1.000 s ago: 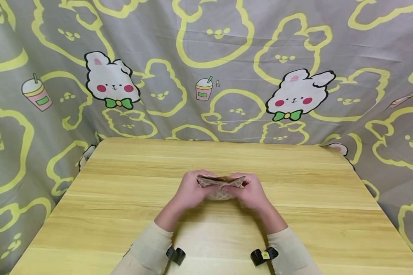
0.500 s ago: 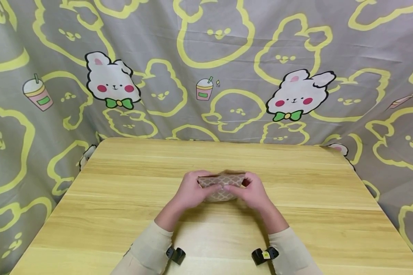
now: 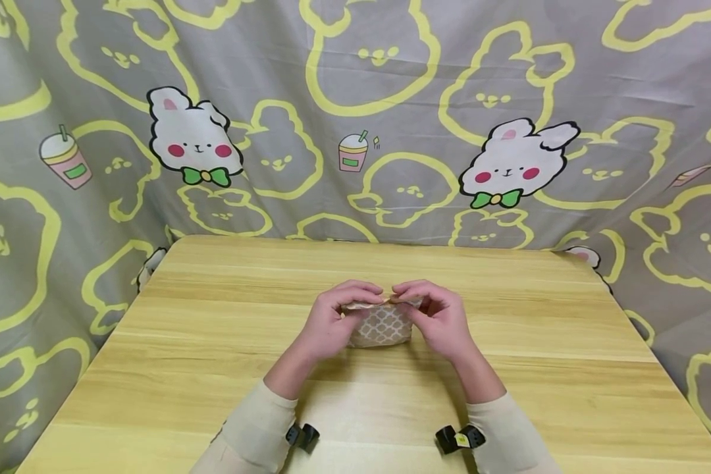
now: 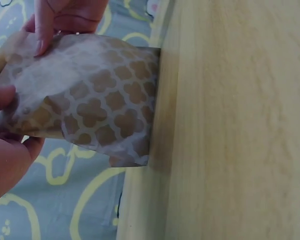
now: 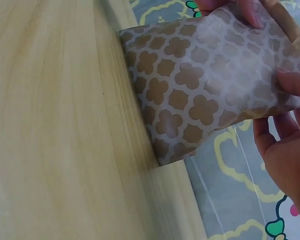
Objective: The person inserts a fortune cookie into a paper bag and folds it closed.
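Note:
A brown paper bag (image 3: 381, 327) with a white lattice print stands upright on the table, its bottom edge at the wood in both wrist views. My left hand (image 3: 330, 324) pinches the upper left part of the bag, thumb on the near face and fingers behind. On the other side my right hand (image 3: 443, 322) grips the upper right part in the same way. Between the fingertips the top edge of the bag looks folded and creased. The body of the bag (image 5: 185, 85) bulges a little in the right wrist view; its inside is hidden.
The light wooden table (image 3: 213, 395) spreads around the bag on all sides. A grey curtain (image 3: 284, 79) with yellow outlines and white rabbits hangs behind it and along both sides. A black camera mount sits on each sleeved wrist.
The bag's gaping mouth has been brought together at the top. Both thumbs have moved apart and up from the middle of the near face, and the fingers now arch over the top edge.

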Available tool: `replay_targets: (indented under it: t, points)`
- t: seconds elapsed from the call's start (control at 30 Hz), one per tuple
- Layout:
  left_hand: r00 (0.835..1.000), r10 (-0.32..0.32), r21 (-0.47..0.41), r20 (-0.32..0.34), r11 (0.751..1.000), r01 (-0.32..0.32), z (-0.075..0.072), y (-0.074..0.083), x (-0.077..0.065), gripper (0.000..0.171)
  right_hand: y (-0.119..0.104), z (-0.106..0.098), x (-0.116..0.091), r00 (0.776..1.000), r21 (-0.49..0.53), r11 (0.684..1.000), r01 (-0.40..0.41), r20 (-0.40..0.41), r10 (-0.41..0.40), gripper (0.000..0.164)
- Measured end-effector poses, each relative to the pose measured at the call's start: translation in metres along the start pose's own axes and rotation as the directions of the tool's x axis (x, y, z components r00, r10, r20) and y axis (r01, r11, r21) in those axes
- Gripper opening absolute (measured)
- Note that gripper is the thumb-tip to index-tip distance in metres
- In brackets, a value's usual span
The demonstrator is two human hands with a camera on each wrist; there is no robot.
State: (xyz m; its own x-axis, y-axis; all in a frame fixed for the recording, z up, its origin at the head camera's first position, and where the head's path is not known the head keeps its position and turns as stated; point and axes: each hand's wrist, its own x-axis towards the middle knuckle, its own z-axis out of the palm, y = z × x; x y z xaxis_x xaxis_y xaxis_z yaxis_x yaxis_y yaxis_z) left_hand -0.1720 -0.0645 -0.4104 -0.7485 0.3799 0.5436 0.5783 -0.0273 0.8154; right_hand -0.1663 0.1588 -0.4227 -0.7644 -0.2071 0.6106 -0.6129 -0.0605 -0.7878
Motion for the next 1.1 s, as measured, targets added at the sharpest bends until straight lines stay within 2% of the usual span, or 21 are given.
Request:
replay_targets:
  t: [0.2, 0.43, 0.57, 0.7, 0.77, 0.93, 1.1]
  points:
    - [1.000, -0.004, 0.011, -0.017, 1.000, 0.004, -0.002, 0.002, 0.000, 0.043, -0.003, 0.000, 0.000, 1.000, -0.011, 1.000, 0.001, 0.010, -0.001, 0.024]
    - [0.992, 0.049, 0.092, -0.112, 0.995, -0.039, 0.000, 0.041, 0.004, 0.030, -0.001, 0.000, 0.000, 0.998, -0.041, 0.999, 0.009, -0.060, -0.011, 0.022]
    - [0.990, 0.056, 0.080, -0.129, 0.996, -0.046, -0.001, 0.041, 0.003, 0.028, -0.001, -0.001, -0.001, 0.998, -0.023, 1.000, 0.011, -0.067, -0.012, 0.021]
    - [0.995, 0.027, 0.052, -0.092, 0.998, -0.022, -0.002, 0.038, 0.002, 0.018, -0.002, -0.001, -0.002, 1.000, -0.018, 1.000, -0.017, -0.025, 0.016, 0.018]
    - [0.997, 0.009, 0.048, -0.082, 0.999, -0.005, -0.001, 0.030, 0.001, 0.012, -0.003, 0.001, -0.002, 0.999, -0.025, 0.999, -0.030, -0.013, 0.030, 0.018]
    - [0.995, -0.020, 0.117, -0.099, 0.993, 0.031, 0.000, 0.008, 0.000, 0.011, -0.007, 0.006, -0.001, 0.997, -0.106, 0.992, -0.073, -0.041, 0.069, 0.019]
    - [0.995, -0.055, 0.199, -0.083, 0.977, 0.070, -0.001, 0.006, 0.000, 0.018, -0.019, 0.012, 0.003, 0.995, -0.146, 0.987, -0.062, -0.085, 0.050, 0.018]
